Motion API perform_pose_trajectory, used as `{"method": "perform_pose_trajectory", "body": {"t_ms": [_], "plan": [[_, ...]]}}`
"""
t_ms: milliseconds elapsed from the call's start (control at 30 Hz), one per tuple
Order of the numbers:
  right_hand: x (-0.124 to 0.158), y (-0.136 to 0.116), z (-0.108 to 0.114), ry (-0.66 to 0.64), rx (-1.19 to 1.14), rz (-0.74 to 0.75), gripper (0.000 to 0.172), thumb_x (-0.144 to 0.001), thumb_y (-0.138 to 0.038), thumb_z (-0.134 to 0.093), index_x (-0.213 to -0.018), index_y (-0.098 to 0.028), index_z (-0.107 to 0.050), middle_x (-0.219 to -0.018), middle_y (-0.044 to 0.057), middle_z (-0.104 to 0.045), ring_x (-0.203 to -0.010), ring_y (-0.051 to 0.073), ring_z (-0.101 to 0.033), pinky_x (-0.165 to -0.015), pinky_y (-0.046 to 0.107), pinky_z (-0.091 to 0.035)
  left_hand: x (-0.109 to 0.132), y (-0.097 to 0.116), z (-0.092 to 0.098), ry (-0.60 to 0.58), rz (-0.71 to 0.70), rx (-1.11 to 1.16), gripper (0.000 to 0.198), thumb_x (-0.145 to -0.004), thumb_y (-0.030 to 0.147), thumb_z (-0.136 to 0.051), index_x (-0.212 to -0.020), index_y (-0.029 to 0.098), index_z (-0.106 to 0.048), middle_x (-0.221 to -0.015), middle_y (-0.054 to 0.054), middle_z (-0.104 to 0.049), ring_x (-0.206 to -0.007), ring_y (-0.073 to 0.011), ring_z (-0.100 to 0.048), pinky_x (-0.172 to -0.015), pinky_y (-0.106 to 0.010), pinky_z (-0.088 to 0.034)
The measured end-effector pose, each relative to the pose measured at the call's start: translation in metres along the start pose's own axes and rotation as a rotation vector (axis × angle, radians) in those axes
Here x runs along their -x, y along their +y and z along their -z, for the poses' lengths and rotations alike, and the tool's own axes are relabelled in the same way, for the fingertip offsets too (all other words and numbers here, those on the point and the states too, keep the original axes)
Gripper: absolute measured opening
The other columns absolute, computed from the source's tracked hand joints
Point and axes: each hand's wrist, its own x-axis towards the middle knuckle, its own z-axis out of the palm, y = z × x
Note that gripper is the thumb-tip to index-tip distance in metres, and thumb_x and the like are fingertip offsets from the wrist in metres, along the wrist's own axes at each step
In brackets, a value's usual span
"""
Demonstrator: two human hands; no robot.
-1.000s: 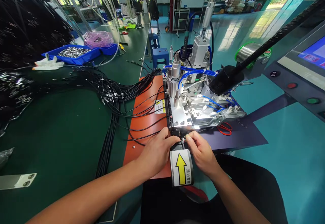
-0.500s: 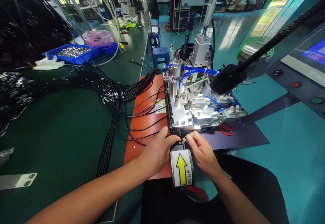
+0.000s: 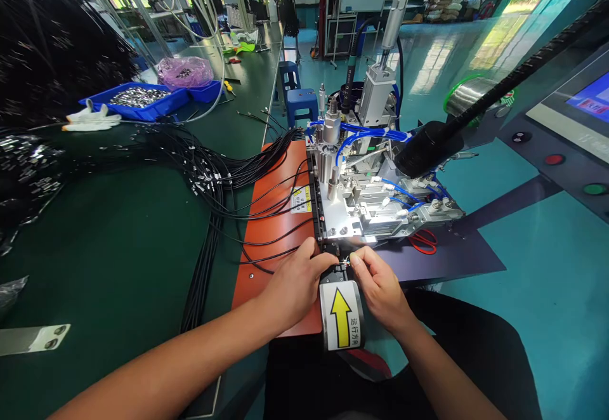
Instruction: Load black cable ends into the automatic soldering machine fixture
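My left hand (image 3: 297,283) is closed at the near end of the machine's feed track, its thumb and forefinger pinching the end of a thin black cable. Facing it, my right hand (image 3: 380,287) pinches a small shiny metal connector (image 3: 345,261) at the cable's tip; its details are too small to make out. Both hands nearly meet in front of the silver assembly machine (image 3: 352,198). Below them is a rounded end cover (image 3: 341,315) with a yellow arrow. Several black cables (image 3: 271,214) lie across the orange plate (image 3: 280,185), their ends at the track.
On the green table (image 3: 133,236) lie a large cable bundle (image 3: 204,176), a blue tray (image 3: 152,110) of metal parts and white gloves (image 3: 92,117). Red-handled scissors (image 3: 423,241) lie right of the machine. A black flexible lamp arm (image 3: 504,71) and a control panel (image 3: 566,134) stand at right.
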Motion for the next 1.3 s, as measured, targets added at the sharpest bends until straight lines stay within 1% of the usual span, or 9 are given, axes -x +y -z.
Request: {"method": "perform_pose_trajectory", "body": {"t_ms": [233,433,700,933,1067,1300], "plan": [[0.0,-0.0015,-0.0007,0.026,0.018,0.002,0.031,-0.1,-0.043,-0.039,-0.078,-0.023,-0.047,-0.072,-0.003,-0.046,-0.067,0.015,-0.046,-0.062,0.026,-0.038,0.001,-0.0016,-0.0009,0.002,-0.011,0.05,0.028,-0.094,0.015,-0.044,-0.108,0.026,-0.066,-0.093,-0.003,-0.045,-0.082,-0.0152,-0.053,-0.071,-0.025,-0.047],[0.0004,0.0009,-0.001,0.022,0.022,-0.006,0.029,-0.1,-0.042,-0.04,-0.079,-0.023,-0.048,-0.074,-0.002,-0.049,-0.069,0.015,-0.047,-0.064,0.026,-0.038,0.0003,-0.0003,-0.0005,-0.008,-0.002,0.002,0.029,-0.092,0.013,-0.045,-0.108,0.026,-0.066,-0.093,-0.003,-0.045,-0.081,-0.0153,-0.053,-0.07,-0.025,-0.046],[-0.0003,0.0001,-0.0013,0.029,-0.008,-0.003,0.03,-0.099,-0.041,-0.042,-0.076,-0.022,-0.048,-0.07,-0.003,-0.047,-0.066,0.015,-0.045,-0.061,0.026,-0.038,-0.0018,0.0037,0.0031,-0.056,0.047,-0.087,0.028,-0.092,0.014,-0.047,-0.108,0.029,-0.066,-0.092,-0.002,-0.045,-0.077,-0.0148,-0.054,-0.065,-0.024,-0.043],[-0.0013,-0.0015,-0.0014,0.033,-0.043,-0.013,0.032,-0.098,-0.042,-0.044,-0.074,-0.022,-0.048,-0.069,-0.003,-0.047,-0.066,0.014,-0.046,-0.059,0.025,-0.037,-0.0023,0.0033,0.003,-0.07,0.013,-0.171,0.03,-0.091,0.013,-0.048,-0.108,0.03,-0.066,-0.09,-0.001,-0.043,-0.074,-0.0146,-0.052,-0.062,-0.024,-0.039],[-0.0011,0.0004,-0.0028,0.048,-0.036,-0.014,0.031,-0.098,-0.042,-0.044,-0.075,-0.022,-0.05,-0.069,-0.003,-0.048,-0.065,0.015,-0.046,-0.059,0.025,-0.038,-0.0017,0.002,0.0023,-0.064,-0.001,-0.168,0.03,-0.091,0.014,-0.048,-0.109,0.03,-0.066,-0.09,-0.002,-0.044,-0.075,-0.015,-0.053,-0.062,-0.025,-0.039],[0.0001,0.0014,-0.0017,0.039,-0.028,-0.02,0.029,-0.098,-0.042,-0.044,-0.077,-0.022,-0.051,-0.071,-0.003,-0.05,-0.066,0.015,-0.048,-0.061,0.026,-0.04,-0.0014,-0.0014,0.0004,-0.038,-0.041,-0.18,0.032,-0.091,0.012,-0.046,-0.109,0.03,-0.066,-0.09,-0.002,-0.044,-0.074,-0.0157,-0.052,-0.063,-0.026,-0.04]]}}
